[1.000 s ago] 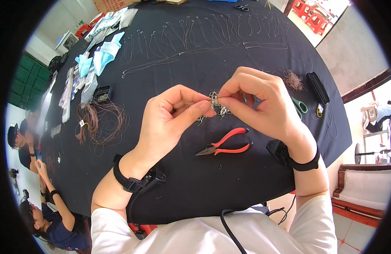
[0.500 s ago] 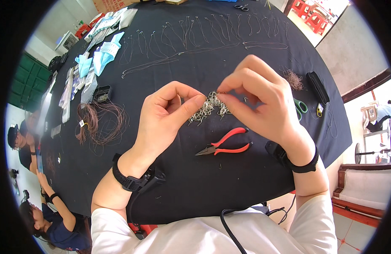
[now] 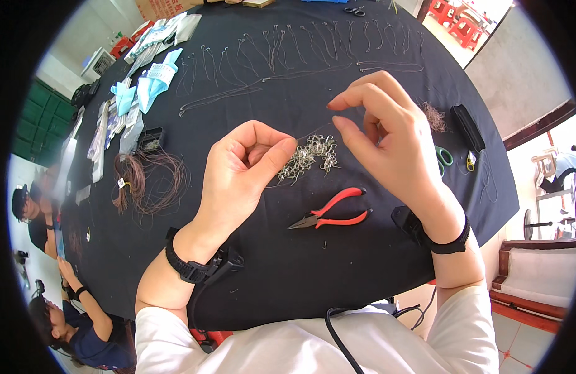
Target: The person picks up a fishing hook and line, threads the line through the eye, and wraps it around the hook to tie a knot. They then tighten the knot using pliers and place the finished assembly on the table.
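My left hand (image 3: 244,159) is closed, thumb and forefinger pinched on a thin cord (image 3: 316,130). The cord stretches from that pinch toward my right hand, and its other end trails below my left hand. My right hand (image 3: 384,134) is raised to the right with thumb and forefinger apart; I see nothing gripped between them. Beneath and between the hands lies a heap of small silvery metal hooks (image 3: 313,153). Nearer to me rest needle-nose pliers (image 3: 331,212) with red handles, and one loose hook (image 3: 325,245).
Many thin cords (image 3: 278,47) lie in a row across the far black tablecloth. A brown cord bundle (image 3: 152,181) and blue packets (image 3: 156,80) are at left. Green-handled scissors (image 3: 445,157), a black case (image 3: 468,129) and tangled thread (image 3: 433,117) sit at right. Two people (image 3: 82,318) work at far left.
My right hand has pulled away from the left, up and to the right, and its fingertips have parted. The cord now shows between the hands. My left hand has shifted slightly left.
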